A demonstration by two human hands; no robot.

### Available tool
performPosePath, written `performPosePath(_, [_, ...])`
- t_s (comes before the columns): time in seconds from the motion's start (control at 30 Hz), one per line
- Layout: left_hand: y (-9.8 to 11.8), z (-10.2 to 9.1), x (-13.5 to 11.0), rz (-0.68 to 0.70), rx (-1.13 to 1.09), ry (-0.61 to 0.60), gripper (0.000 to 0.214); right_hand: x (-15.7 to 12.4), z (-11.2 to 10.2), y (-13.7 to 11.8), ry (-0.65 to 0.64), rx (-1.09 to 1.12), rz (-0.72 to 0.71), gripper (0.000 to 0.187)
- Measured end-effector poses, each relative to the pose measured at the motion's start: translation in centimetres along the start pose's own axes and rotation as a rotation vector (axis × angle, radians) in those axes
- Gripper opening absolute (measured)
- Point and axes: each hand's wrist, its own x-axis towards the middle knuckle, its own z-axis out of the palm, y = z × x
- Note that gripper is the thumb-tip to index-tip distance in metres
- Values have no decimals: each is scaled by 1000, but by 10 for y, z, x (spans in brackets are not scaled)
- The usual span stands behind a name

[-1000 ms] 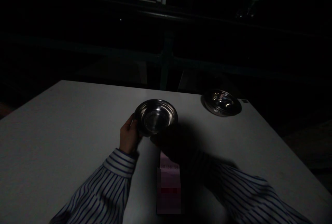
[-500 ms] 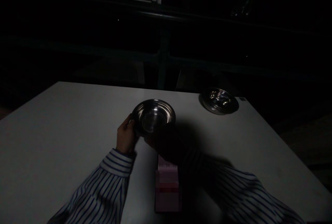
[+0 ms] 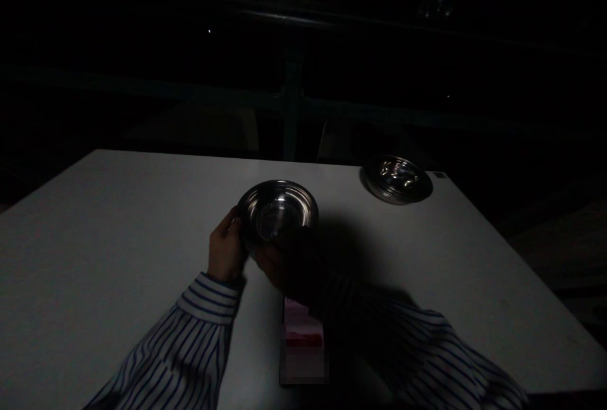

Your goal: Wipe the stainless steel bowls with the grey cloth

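A shiny, shallow stainless steel bowl [image 3: 279, 201] is tilted toward me over the middle of the white table. My left hand [image 3: 226, 248] grips its left rim, thumb on the upper side and fingers curled below. At the bowl's near right side is my right hand [image 3: 291, 267], deep in shadow. It overlaps the near rim, but its fingers are too dark to show whether they grip the bowl. Both arms wear blue-striped sleeves. Below my right hand lies a phone-like slab with a lit pink screen [image 3: 302, 334], partly blurred and partly covered by the hand.
More metal bowls, seemingly nested, form a stack [image 3: 398, 179] near the table's far right corner. A small dark label [image 3: 439, 175] is stuck beside them. The white table [image 3: 118, 239] ends at a far edge, with dark frame bars [image 3: 291, 100] beyond. The light is very dim.
My right hand has shifted slightly left and down along the bowl's near side. My left hand keeps its hold on the bowl. The whole view has moved a little.
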Motion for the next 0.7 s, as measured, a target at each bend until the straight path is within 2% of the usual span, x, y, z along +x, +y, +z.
performPosePath(0.1, [3,0,-1,-62,-25,-13,50,-9,-5,14,-105,69,40,23])
performPosePath(0.17, [4,0,-2,-86,-50,-30,49,-21,-11,30,-151,154,73,21])
performPosePath(0.27, [7,1,-1,-101,-80,-40,49,-39,-18,58,-203,164,151,18])
performPosePath(0.4, [9,1,-2,-128,-87,-43,50,-51,-17,96,-327,173,74,28])
performPosePath(0.5, [10,-1,-3,-136,-73,-46,51,-52,-15,118,-328,133,94,24])
performPosePath(0.6, [8,-1,-3,-118,-59,-68,53,-49,-16,117,-314,131,137,24])
performPosePath(0.7, [5,-1,-2,-100,-73,-52,52,-46,-17,88,-295,157,158,31])
